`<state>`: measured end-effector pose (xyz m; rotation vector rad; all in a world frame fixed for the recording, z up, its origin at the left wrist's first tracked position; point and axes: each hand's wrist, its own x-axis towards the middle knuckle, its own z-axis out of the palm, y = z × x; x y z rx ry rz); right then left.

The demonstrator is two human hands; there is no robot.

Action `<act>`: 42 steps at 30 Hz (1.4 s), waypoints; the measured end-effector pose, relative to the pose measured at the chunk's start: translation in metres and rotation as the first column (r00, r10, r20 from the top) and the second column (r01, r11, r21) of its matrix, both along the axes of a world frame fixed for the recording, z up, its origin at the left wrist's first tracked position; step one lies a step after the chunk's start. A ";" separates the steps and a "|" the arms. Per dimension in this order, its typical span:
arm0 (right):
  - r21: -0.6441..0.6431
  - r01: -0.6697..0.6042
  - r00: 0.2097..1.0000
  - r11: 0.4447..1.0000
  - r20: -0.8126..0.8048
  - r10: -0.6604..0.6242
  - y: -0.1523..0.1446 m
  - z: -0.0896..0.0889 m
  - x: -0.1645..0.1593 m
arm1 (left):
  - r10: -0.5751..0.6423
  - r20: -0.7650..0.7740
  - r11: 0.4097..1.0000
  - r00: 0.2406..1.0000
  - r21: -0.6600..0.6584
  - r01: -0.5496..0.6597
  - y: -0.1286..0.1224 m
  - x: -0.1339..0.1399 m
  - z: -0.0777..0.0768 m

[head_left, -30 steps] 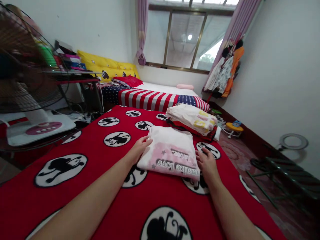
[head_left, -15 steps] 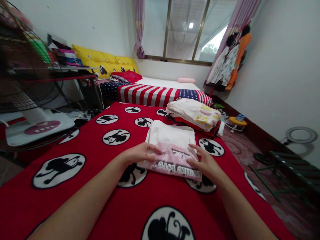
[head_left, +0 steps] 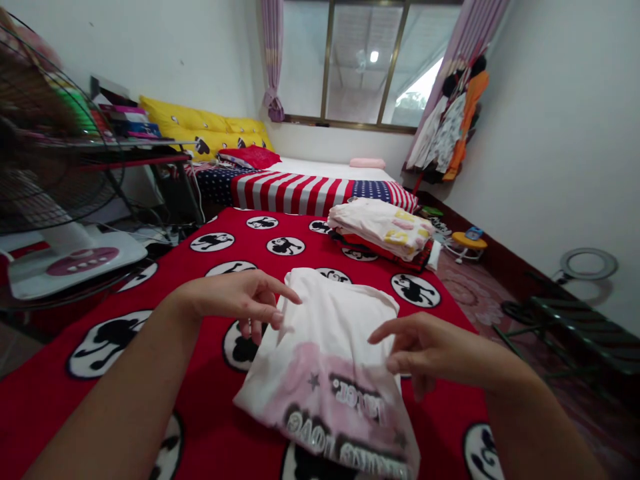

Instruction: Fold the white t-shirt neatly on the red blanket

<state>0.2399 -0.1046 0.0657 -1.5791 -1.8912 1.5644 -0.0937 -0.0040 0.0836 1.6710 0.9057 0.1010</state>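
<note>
A folded white shirt (head_left: 333, 323) lies in front of me, its pink patch and upside-down lettering toward me. My left hand (head_left: 245, 303) is at the shirt's left edge, open, with the index finger stretched over the white cloth and the thumb apart from it. On the opposite side my right hand (head_left: 425, 350) is open too, index finger and thumb apart, its tips over the right edge. I cannot tell whether the fingertips touch the cloth. Both hands look free of any hold.
A stack of folded clothes (head_left: 383, 230) sits farther back on the red blanket (head_left: 210, 380) with monkey prints. A fan (head_left: 75, 260) stands at the left. Behind are a bed (head_left: 295, 190) and a window. At the right are a dark green rack (head_left: 585, 333) and a yellow stool (head_left: 469, 241).
The shirt has come closer to me and now reaches farther toward the near side. My hands have gone from its printed part to its side edges, farther apart and lifted slightly.
</note>
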 end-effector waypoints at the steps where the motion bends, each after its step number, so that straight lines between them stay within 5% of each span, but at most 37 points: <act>1: 0.030 0.068 0.997 0.997 0.030 -0.069 0.005 -0.006 0.006 | 0.045 -0.023 0.998 0.999 0.043 -0.044 0.003 0.000 -0.003; 5: 0.192 0.327 0.917 0.925 0.172 -0.360 0.030 -0.038 0.032 | 0.240 -0.064 0.948 0.969 0.232 -0.219 0.016 0.011 -0.023; 10: 0.269 0.438 0.855 0.858 0.172 -0.490 0.048 -0.070 0.038 | 0.475 -0.022 0.797 0.880 0.434 -0.419 0.023 0.038 -0.055; 14: 0.460 0.467 0.811 0.755 0.117 -0.573 0.054 -0.081 0.029 | 0.541 -0.037 0.671 0.840 0.622 -0.405 0.026 0.050 -0.074; 19: 0.567 0.533 0.804 0.628 -0.107 -0.585 0.058 -0.078 0.019 | 0.494 0.094 0.436 0.865 0.834 -0.339 0.012 0.068 -0.071; 21: 0.517 0.613 0.771 0.598 -0.224 -0.596 0.059 -0.074 0.015 | 0.315 0.161 0.492 0.935 0.815 -0.306 -0.002 0.082 -0.067; 24: 0.353 0.724 0.689 0.592 -0.406 -0.600 0.059 -0.071 0.010 | -0.036 0.192 0.657 0.981 0.744 -0.122 -0.027 0.102 -0.069; 27: 0.179 0.757 0.616 0.629 -0.518 -0.594 0.057 -0.072 0.007 | -0.238 0.053 0.662 0.970 0.739 0.122 -0.043 0.113 -0.080; 33: -0.141 0.771 0.421 0.621 -0.619 -0.663 0.056 -0.071 0.007 | -0.305 -0.116 0.632 0.945 0.718 0.292 -0.040 0.112 -0.096; 37: -0.196 0.779 0.349 0.596 -0.654 -0.671 0.060 -0.074 0.016 | -0.329 -0.116 0.632 0.937 0.711 0.310 -0.038 0.111 -0.096; 42: -0.128 0.857 0.283 0.499 -0.692 -0.665 0.069 -0.082 0.034 | -0.360 -0.126 0.596 0.924 0.731 0.332 -0.037 0.112 -0.100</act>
